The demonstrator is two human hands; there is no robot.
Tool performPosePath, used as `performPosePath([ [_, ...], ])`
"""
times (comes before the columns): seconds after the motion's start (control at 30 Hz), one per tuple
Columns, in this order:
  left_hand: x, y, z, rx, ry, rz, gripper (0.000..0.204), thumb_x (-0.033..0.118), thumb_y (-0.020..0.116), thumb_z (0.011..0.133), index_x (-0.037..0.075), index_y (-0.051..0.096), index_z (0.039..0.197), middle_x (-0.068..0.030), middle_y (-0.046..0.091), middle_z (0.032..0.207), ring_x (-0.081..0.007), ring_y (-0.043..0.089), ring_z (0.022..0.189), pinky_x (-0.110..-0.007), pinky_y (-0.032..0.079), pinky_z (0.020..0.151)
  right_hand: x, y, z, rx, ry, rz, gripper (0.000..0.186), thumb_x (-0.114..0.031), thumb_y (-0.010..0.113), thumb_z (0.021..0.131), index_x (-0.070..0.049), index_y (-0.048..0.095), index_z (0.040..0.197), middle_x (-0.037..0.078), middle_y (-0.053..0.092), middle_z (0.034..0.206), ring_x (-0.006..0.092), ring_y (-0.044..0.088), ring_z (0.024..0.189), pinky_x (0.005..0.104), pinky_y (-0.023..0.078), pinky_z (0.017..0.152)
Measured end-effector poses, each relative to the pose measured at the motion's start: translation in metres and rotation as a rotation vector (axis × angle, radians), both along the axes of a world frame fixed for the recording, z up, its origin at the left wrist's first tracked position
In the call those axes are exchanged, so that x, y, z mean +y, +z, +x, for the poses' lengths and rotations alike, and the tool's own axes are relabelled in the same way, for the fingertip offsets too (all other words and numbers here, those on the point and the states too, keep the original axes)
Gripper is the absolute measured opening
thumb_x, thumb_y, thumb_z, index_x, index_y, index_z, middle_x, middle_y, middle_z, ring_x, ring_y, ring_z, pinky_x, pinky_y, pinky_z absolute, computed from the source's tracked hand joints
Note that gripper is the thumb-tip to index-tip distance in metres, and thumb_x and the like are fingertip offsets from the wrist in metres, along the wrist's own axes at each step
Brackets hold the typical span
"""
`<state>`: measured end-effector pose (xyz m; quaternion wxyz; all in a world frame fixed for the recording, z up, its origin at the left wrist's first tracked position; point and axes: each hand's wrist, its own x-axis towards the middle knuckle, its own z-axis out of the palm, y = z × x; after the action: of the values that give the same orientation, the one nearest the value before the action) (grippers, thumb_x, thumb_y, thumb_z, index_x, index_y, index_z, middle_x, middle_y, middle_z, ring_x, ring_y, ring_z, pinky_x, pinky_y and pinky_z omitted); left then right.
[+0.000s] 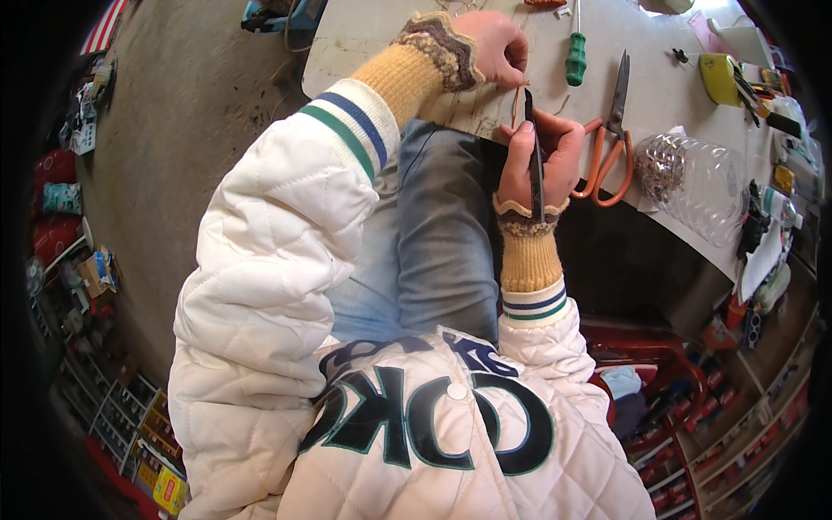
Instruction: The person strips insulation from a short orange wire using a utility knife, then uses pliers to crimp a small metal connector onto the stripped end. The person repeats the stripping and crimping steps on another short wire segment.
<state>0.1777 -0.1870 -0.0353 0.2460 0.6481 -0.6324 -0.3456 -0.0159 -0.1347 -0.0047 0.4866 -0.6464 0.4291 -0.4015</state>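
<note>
My left hand (496, 50) is above the table's near edge, its thumb and forefinger pinched together at the top of a thin orange-brown strand (516, 108), perhaps wire or cord. Close by, my right hand (555, 152) is closed round a slim, dark tool (536, 165) with a narrow tip, possibly tweezers. Its tip points away from me, beside the strand. The strand's lower end runs down to my right fingertips; whether they grip it I cannot tell. Just right of that hand lie scissors (616, 130) with orange handles and dark blades.
A green-handled screwdriver (575, 59) lies on the pale table (364, 39). Farther right are a clear plastic jar (706, 186) on its side with small pieces inside, and a yellow-green container (719, 80). A red chair (646, 355) stands at lower right.
</note>
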Motion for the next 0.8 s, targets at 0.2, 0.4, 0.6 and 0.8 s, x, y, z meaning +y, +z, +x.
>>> performPosePath([
  [0.2,0.0,-0.0029,0.0005,-0.002,0.011,0.005,0.023,0.028,0.078,0.073,0.008,0.075,0.085,-0.0076,0.073,0.08,-0.0216,0.07,0.076,-0.034,0.055,0.071,-0.002,-0.0003,-0.0007,0.031,0.009,0.008,0.019,-0.008,0.061,0.092,0.003,0.054,0.106,0.01,0.067,0.088,0.0166,0.071,0.077,0.0288,0.055,0.07],
  [0.4,-0.001,-0.0026,0.0003,-0.003,-0.001,0.0,0.023,0.028,0.078,0.074,0.008,0.074,0.086,-0.0075,0.072,0.08,-0.0219,0.069,0.076,-0.035,0.055,0.071,-0.0043,-0.0008,-0.0009,0.094,0.013,-0.015,0.019,-0.008,0.062,0.092,0.003,0.055,0.106,0.011,0.066,0.088,0.0165,0.069,0.075,0.029,0.054,0.07],
  [0.6,0.0004,-0.0004,0.0002,-0.002,0.011,0.016,0.024,0.028,0.078,0.074,0.008,0.073,0.085,-0.0075,0.072,0.08,-0.0224,0.069,0.076,-0.035,0.055,0.071,-0.0007,-0.0019,0.0007,0.033,-0.001,-0.001,0.02,-0.008,0.062,0.092,0.004,0.055,0.106,0.011,0.066,0.089,0.0152,0.068,0.075,0.0282,0.054,0.069],
  [0.8,0.0002,-0.0013,-0.0006,-0.043,0.017,-0.006,0.026,0.03,0.078,0.074,0.008,0.074,0.086,-0.008,0.072,0.079,-0.023,0.069,0.076,-0.036,0.055,0.071,-0.0015,-0.0042,0.0,0.049,0.01,-0.033,0.02,-0.007,0.062,0.092,0.004,0.055,0.106,0.01,0.066,0.087,0.0146,0.068,0.074,0.0277,0.054,0.069],
])
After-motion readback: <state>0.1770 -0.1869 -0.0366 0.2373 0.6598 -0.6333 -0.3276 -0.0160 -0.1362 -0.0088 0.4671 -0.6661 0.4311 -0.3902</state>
